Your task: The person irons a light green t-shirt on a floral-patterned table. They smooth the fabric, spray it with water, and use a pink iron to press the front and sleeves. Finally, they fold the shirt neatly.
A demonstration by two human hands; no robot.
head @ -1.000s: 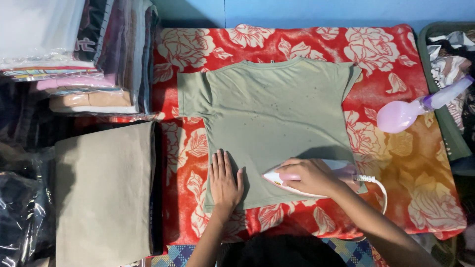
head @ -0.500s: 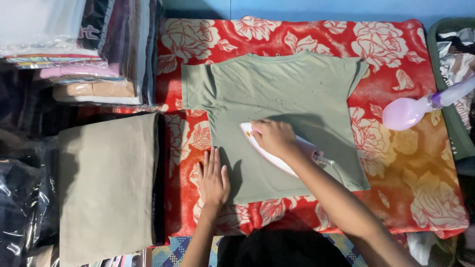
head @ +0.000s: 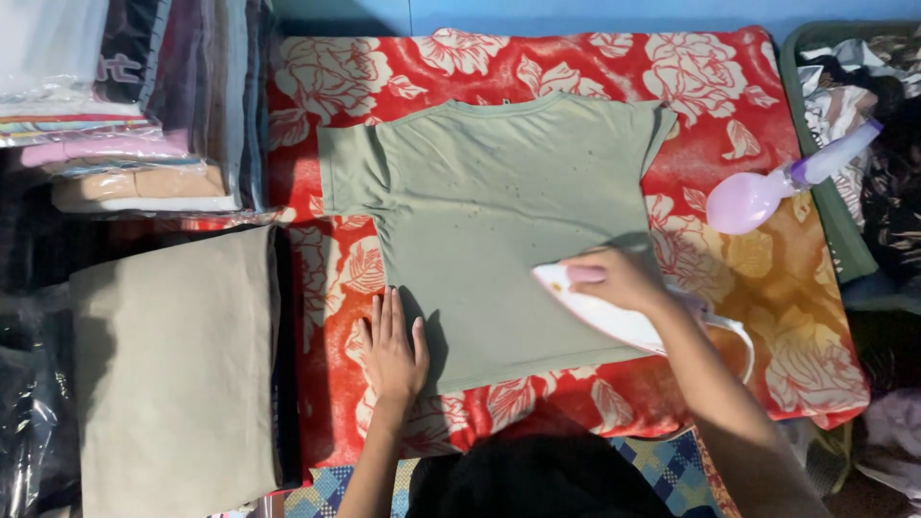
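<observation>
A sage-green T-shirt [head: 499, 211] lies flat, neck away from me, on a red cloth with white roses [head: 729, 86]. My right hand [head: 619, 278] grips the handle of a white and pink iron [head: 600, 312] that rests on the shirt's lower right part, its tip pointing left. My left hand [head: 391, 350] lies flat with fingers spread on the shirt's lower left edge, partly on the red cloth. The iron's white cord [head: 743, 336] loops off to the right behind my forearm.
A pale purple spray bottle [head: 758, 197] lies at the cloth's right edge. A tall stack of folded clothes [head: 134, 105] stands at upper left. A beige folded cloth [head: 177, 369] sits at lower left. A green basket of garments [head: 863, 144] is at the right.
My right hand has slid the iron from the shirt's middle back toward its lower right. My left hand stays pressed on the lower left edge.
</observation>
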